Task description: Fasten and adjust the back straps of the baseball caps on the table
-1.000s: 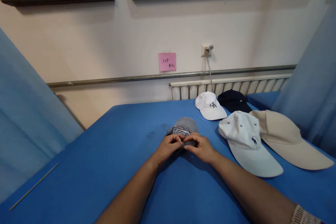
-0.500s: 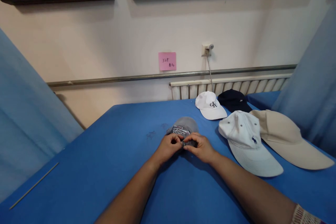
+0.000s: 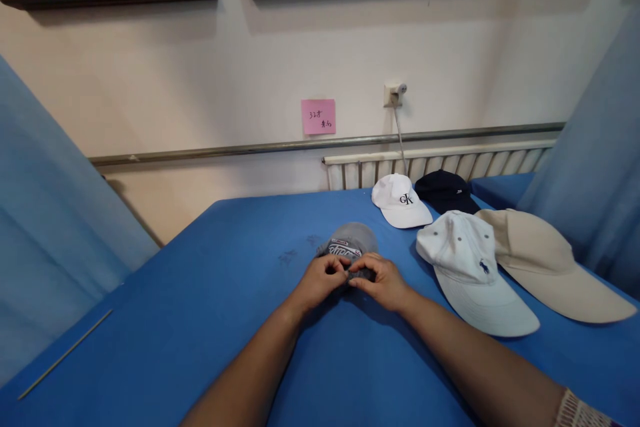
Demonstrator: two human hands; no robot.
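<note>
A grey baseball cap [image 3: 361, 235] with pale lettering lies on the blue-covered table, its near edge toward me. At that edge my left hand [image 3: 323, 277] pinches the cap's strap between thumb and forefinger. From the other side my right hand [image 3: 381, 280] grips the same strap, thumb and fingertips almost meeting the left ones. The fingers cover most of the strap, and any buckle on it is hidden.
To the right sit a white cap [image 3: 397, 197], a navy cap [image 3: 443, 190], a pale cap [image 3: 463, 260] and a beige long-brimmed cap [image 3: 535, 247]. A thin stick [image 3: 65, 355] lies at the left edge. Blue curtains [image 3: 45, 227] hang at both sides.
The right fingertips have shifted very slightly left, closer to the left ones. A small shiny piece seen between the fingers before is now covered. The caps have not moved.
</note>
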